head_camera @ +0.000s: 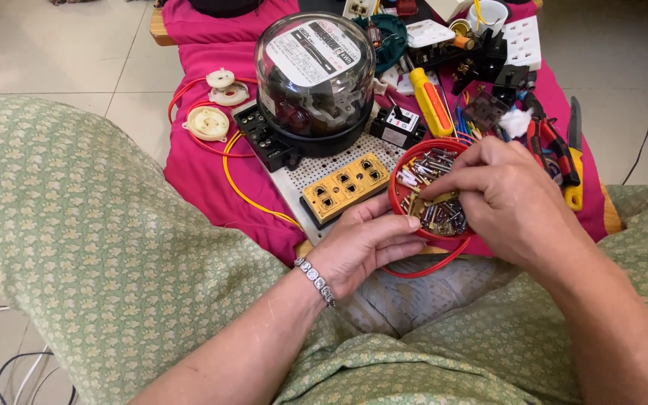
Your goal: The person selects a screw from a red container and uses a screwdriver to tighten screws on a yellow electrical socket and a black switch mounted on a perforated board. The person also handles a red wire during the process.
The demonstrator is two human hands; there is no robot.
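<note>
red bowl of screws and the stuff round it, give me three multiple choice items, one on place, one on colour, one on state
1. Where is the red bowl relative to the yellow socket strip?
A. to its right
B. behind it
C. on top of it

2. What colour is the cloth under the parts?
A. green
B. pink
C. white

3. What is the right hand doing?
A. resting on a knee
B. holding the screwdriver
C. fingers down in the bowl's screws

Answers: 1 A, the bowl sits beside the strip's right end. 2 B, pink fabric shows all round the board. 3 C, its fingertips pinch among the screws while the left hand steadies the bowl's rim.
</note>
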